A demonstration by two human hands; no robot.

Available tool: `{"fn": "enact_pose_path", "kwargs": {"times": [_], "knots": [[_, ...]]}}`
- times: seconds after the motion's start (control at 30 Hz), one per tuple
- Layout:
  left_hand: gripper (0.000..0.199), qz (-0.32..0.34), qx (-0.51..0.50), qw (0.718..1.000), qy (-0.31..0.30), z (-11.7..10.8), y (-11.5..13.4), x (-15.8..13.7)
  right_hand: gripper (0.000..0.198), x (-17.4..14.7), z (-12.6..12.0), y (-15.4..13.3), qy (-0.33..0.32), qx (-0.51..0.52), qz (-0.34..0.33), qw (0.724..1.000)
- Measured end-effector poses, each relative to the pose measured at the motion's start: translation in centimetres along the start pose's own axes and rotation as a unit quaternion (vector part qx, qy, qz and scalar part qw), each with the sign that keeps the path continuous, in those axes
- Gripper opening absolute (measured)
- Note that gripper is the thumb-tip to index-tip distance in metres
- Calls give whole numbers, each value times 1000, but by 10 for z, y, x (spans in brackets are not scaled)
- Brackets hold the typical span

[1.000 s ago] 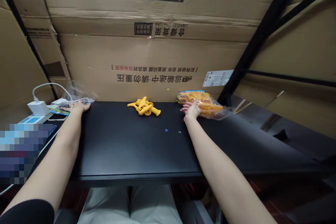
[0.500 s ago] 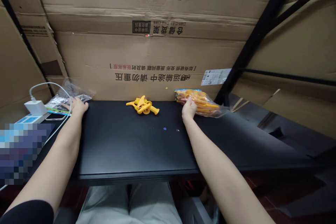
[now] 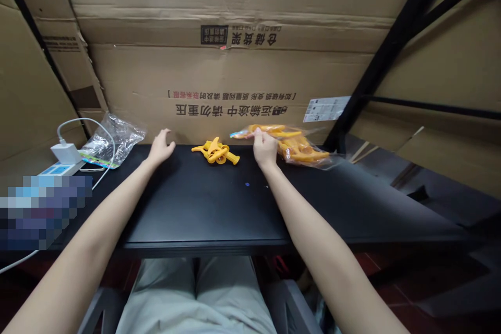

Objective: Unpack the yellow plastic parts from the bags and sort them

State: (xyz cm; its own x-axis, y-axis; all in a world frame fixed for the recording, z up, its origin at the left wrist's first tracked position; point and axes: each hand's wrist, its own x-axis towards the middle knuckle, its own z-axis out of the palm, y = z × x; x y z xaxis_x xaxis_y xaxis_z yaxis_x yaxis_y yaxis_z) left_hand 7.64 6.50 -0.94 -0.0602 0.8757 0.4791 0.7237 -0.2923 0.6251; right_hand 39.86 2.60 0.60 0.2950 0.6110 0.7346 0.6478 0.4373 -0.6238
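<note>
My right hand (image 3: pixel 265 149) pinches the top packet (image 3: pixel 285 132), a clear plastic bag with yellow plastic parts and a colourful card end. It is raised over more bagged yellow parts (image 3: pixel 305 151) lying on the black table (image 3: pixel 203 214). My left hand (image 3: pixel 160 147) is empty, its thumb and fingers apart, above the table's back left. Between the two hands lies a loose cluster of yellow plastic parts (image 3: pixel 217 152); what they form I cannot tell.
Crumpled clear bags with a colourful card (image 3: pixel 117 138) lie at the back left. Beside them are a white charger (image 3: pixel 66 153) with its cable, a power strip (image 3: pixel 60 168) and a phone (image 3: pixel 92 167). A cardboard wall (image 3: pixel 230 73) rises behind the table; a black frame post (image 3: pixel 376 62) stands right.
My left hand has left the crumpled bags and moved right, empty. My right hand has pulled the top packet up and leftwards off the other bagged parts.
</note>
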Motion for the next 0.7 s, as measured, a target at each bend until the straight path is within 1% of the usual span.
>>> {"fn": "enact_pose_path", "kwargs": {"times": [0.03, 0.07, 0.1, 0.13, 0.17, 0.2, 0.23, 0.27, 0.3, 0.33, 0.4, 0.43, 0.47, 0.53, 0.6, 0.63, 0.7], "knots": [[49, -33, -72, 997, -15, 6, 13, -4, 55, -3, 4, -14, -25, 48, -8, 999], [46, -83, -152, 984, -32, 12, 24, -9, 55, -6, 8, -28, -49, 96, -13, 994], [44, -151, -241, 957, -62, 16, 35, -13, 55, -10, 12, -43, -71, 143, -15, 987], [44, -219, -329, 912, -107, 19, 45, -18, 55, -14, 17, -56, -91, 182, -15, 979], [48, -275, -410, 857, -148, 21, 53, -22, 55, -18, 22, -69, -111, 217, -14, 970], [56, -310, -478, 804, -171, 21, 59, -26, 53, -22, 26, -81, -136, 246, -16, 960], [64, -322, -535, 759, -183, 19, 63, -29, 51, -26, 31, -90, -162, 270, -18, 949], [70, -317, -584, 725, -182, 16, 65, -32, 49, -29, 35, -98, -185, 293, -14, 938], [74, -300, -624, 702, -170, 11, 65, -35, 49, -32, 39, -103, -206, 318, -4, 925], [75, -276, -654, 687, -151, 6, 63, -37, 48, -34, 42, -106, -228, 340, 8, 912], [72, -240, -685, 678, -112, -4, 54, -40, 47, -36, 48, -106, -277, 372, 42, 885], [71, -234, -687, 680, -103, -8, 48, -40, 46, -37, 51, -103, -299, 382, 65, 872], [68, -236, -682, 684, -107, -11, 42, -40, 45, -37, 53, -99, -321, 388, 90, 859], [63, -259, -657, 691, -154, -13, 31, -39, 43, -38, 56, -89, -353, 390, 145, 838], [56, -297, -625, 696, -191, -11, 23, -37, 41, -41, 59, -78, -368, 386, 193, 823], [51, -319, -610, 699, -193, -8, 20, -36, 40, -43, 60, -71, -367, 386, 213, 819], [44, -355, -591, 707, -161, -3, 16, -32, 40, -46, 62, -60, -355, 389, 247, 814]]}}
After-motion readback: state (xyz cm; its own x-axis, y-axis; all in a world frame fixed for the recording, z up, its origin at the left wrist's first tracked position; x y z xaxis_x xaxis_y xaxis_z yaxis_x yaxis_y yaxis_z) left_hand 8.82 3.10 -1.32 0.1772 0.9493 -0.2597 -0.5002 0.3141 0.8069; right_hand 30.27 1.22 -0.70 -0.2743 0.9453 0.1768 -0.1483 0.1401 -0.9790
